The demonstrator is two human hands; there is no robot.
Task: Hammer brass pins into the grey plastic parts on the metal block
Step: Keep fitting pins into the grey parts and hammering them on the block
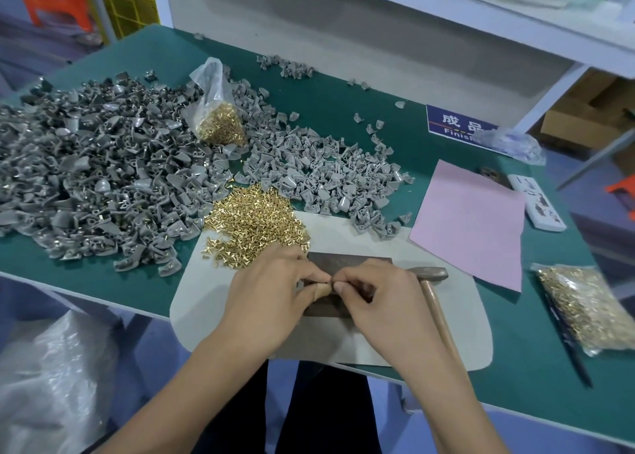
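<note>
My left hand (275, 288) and my right hand (374, 292) are close together over the dark metal block (347, 259). My fingertips meet in the middle and pinch something small there. I think it is a grey plastic part with a brass pin going in, but my fingers hide most of it, so I cannot be sure. One finger has tan tape on it.

The hammer (433, 281) lies just beside my right hand, head by the block, handle pointing back to me. Nobody holds it.

Here is what could go wrong. The pin is tiny and could slip out of my pinch and roll away. It might fall into the loose brass pins (256, 223) just beyond the block, and then I would need a new one. If the pin stands crooked in the hole, a hit from the hammer could bend it or crack the part. If I leave my fingers too near, the hammer could hit them. When I reach for the hammer, the part might tip over, because only one hand would be left to steady it. The big pile of grey parts (103, 178) sits far to the left, safe from all this.
</note>
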